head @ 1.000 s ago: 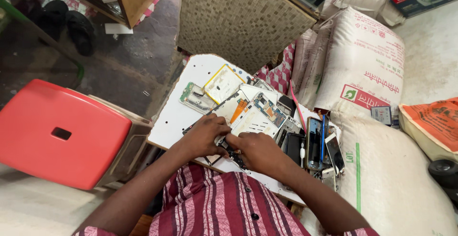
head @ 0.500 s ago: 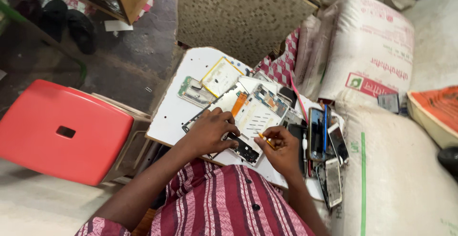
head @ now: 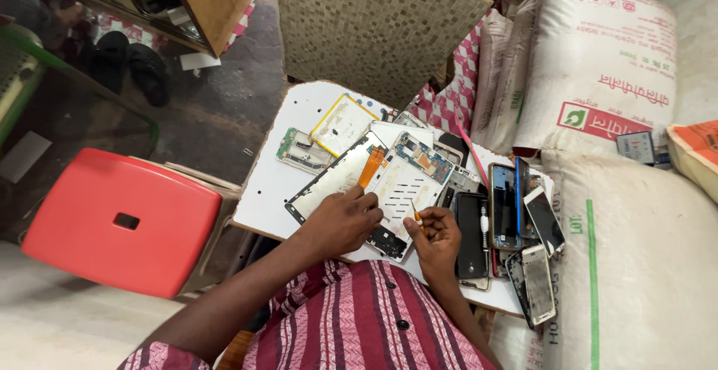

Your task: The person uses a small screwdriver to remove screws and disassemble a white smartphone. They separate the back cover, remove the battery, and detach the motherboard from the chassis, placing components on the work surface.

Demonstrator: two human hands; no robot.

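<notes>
Pressing down with curled fingers, the left hand (head: 345, 222) rests on the opened phone frame (head: 395, 194) near the worktop's near edge, holding nothing — just pinning the frame flat. Just beside it, the right hand (head: 435, 237) is closed around a small yellow-handled screwdriver (head: 415, 212), whose tip points up and toward the frame's right side. The frame is pale, with a blue circuit board (head: 420, 157) at its far end and an orange flex cable (head: 372, 166) lying along its left edge; a dark module (head: 387, 241) sits at its near end between the two hands.

Left of the frame lies a long display panel (head: 329, 183), angled toward the near-left corner. Farther out, toward the far-left part of the white worktop (head: 269, 190), sit a yellow-rimmed battery (head: 342, 124) and a small green board (head: 299, 151), touching each other.

To the right of the right hand lies a black phone (head: 471, 235), and beyond it — along the right edge — a row of more phones (head: 535, 235), some with cracked or bare screens. A red stool (head: 123, 220) stands well apart on the left, and large white sacks (head: 598, 78) are stacked on the right, past the worktop's far-right corner.
</notes>
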